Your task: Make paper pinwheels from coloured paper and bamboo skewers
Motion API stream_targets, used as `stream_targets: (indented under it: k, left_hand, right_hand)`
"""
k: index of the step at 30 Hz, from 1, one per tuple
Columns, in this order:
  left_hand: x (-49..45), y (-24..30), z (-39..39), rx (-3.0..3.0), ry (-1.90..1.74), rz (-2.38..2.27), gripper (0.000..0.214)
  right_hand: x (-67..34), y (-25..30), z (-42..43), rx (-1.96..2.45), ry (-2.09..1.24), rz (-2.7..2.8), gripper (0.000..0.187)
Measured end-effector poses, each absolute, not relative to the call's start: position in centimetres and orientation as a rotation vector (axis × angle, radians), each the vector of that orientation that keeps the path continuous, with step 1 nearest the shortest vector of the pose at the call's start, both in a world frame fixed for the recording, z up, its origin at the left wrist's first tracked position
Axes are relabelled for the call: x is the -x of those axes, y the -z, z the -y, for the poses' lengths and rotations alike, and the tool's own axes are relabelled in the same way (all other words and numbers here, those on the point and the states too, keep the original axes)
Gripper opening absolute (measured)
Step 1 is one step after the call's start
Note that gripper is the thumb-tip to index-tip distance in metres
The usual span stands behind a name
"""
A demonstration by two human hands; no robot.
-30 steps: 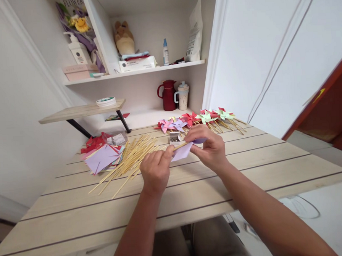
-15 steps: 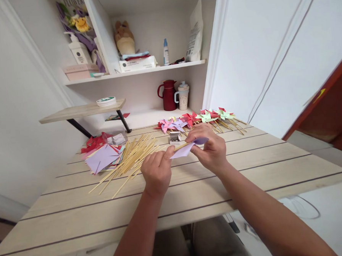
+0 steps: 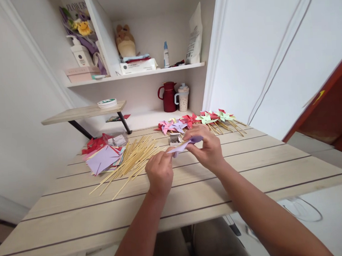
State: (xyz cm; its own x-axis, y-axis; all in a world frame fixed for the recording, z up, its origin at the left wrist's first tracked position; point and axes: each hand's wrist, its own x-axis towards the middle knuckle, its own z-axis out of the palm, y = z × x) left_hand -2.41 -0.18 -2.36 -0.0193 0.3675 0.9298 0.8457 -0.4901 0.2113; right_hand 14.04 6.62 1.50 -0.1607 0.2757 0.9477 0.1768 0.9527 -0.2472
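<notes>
Above the middle of the table, a piece of purple paper (image 3: 180,147) is stretched between my two hands, its edges curling. My left hand (image 3: 160,168) pinches the paper's left end between thumb and curled fingers. On the other side, my right hand (image 3: 206,145) grips the far end, thumb below and fingers over the top. Just behind the paper stands a small open box (image 3: 175,139) with tiny pieces inside. To the left of my left hand lie many loose wooden sticks (image 3: 138,156). Past them is a stack of cut paper squares (image 3: 102,160), a purple one on top.
Finished paper pinwheels (image 3: 206,117) on sticks lie along the table's back right. A low wooden riser (image 3: 84,111) stands at the back left. A red jug (image 3: 168,97) and a speckled cup (image 3: 183,98) stand beneath the shelf (image 3: 156,71).
The purple paper has been turned, so it now shows more edge-on and curled. My hands have come slightly closer together, and the view has shifted a little.
</notes>
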Motion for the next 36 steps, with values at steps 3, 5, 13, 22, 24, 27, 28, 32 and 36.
stream_targets:
  k: [3, 5, 13, 22, 24, 27, 28, 32, 36]
  left_hand:
    - [2.1, 2.4, 0.1, 1.966, 1.78, 1.388, 0.023]
    - [1.8, 2.2, 0.1, 1.997, 2.002, 1.517, 0.027]
    - [1.3, 1.8, -0.6, 1.812, 2.935, 1.747, 0.036]
    - [0.9, 2.2, -1.1, 1.717, 3.229, 1.785, 0.035]
    - [1.0, 2.3, -1.2, 1.633, 3.273, 1.764, 0.031]
    - [1.4, 2.5, -1.5, 1.473, 3.358, 1.731, 0.027]
    - [1.5, 2.5, -1.6, 1.419, 3.388, 1.724, 0.026]
    - [1.9, 2.3, -1.6, 1.26, 3.517, 1.705, 0.023]
    - [2.1, 2.0, -1.6, 1.154, 3.626, 1.698, 0.018]
  right_hand:
    - [-14.1, -1.4, -7.3, 0.42, -0.129, 1.764, 0.022]
    - [-14.3, -1.2, -7.8, 0.466, -0.216, 1.724, 0.047]
    - [-14.8, -0.4, -9.7, 0.613, -0.688, 1.281, 0.05]
    - [-13.7, 0.2, -9.4, 0.679, -1.144, 1.483, 0.046]
    - [-13.5, 0.3, -9.1, 0.706, -1.171, 1.547, 0.045]
    - [-13.4, 0.4, -8.8, 0.757, -1.235, 1.66, 0.038]
    - [-13.3, 0.5, -8.7, 0.764, -1.272, 1.704, 0.036]
    - [-12.8, 1.1, -8.2, 0.751, -1.462, 1.898, 0.029]
    - [-11.9, 2.0, -7.8, 0.762, -1.609, 2.049, 0.03]
